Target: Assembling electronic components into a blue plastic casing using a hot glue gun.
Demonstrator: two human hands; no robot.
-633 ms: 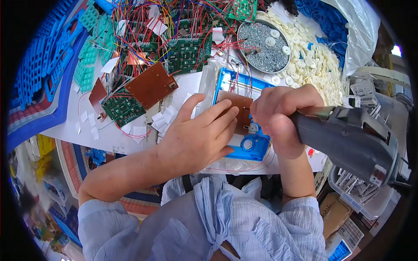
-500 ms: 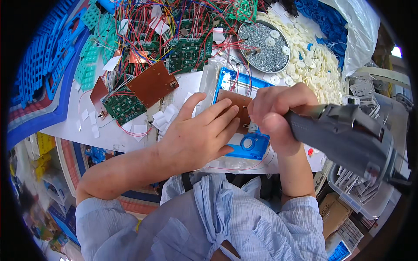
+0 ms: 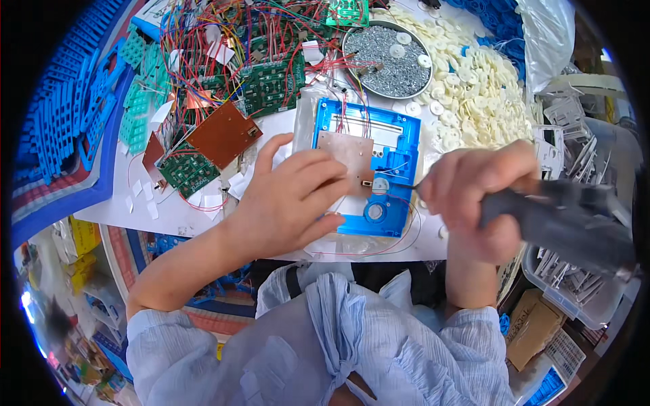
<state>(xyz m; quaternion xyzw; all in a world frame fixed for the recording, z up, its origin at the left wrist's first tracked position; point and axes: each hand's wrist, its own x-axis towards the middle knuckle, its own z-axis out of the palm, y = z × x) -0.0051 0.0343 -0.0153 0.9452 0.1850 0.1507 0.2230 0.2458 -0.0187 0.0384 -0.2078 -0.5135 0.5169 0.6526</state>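
My right hand (image 3: 467, 196) is wrapped round a dark grey electric screwdriver (image 3: 562, 220), which lies nearly level and points left. Its thin bit reaches the right part of a blue plastic housing (image 3: 399, 213); whether the tip touches anything I cannot tell. A brown circuit board (image 3: 347, 152) sits inside the housing, with thin wires running off its top. My left hand (image 3: 288, 193) is open, fingers spread, with its fingertips at the board's lower left edge. Whether they press on it is unclear. A clear plastic bag (image 3: 308, 111) lies under the housing's left side.
A round metal dish (image 3: 386, 61) of small screws stands behind the housing. Cream plastic discs (image 3: 481, 108) are heaped to its right. Wired green circuit boards (image 3: 274, 84) pile up at the back left, beside stacked blue plastic parts (image 3: 68, 128). A clear bin (image 3: 575, 277) sits at right.
My right hand and the screwdriver have moved right, off the board. My left hand has shifted slightly left, uncovering more of the board and housing. The whole view has shifted a little.
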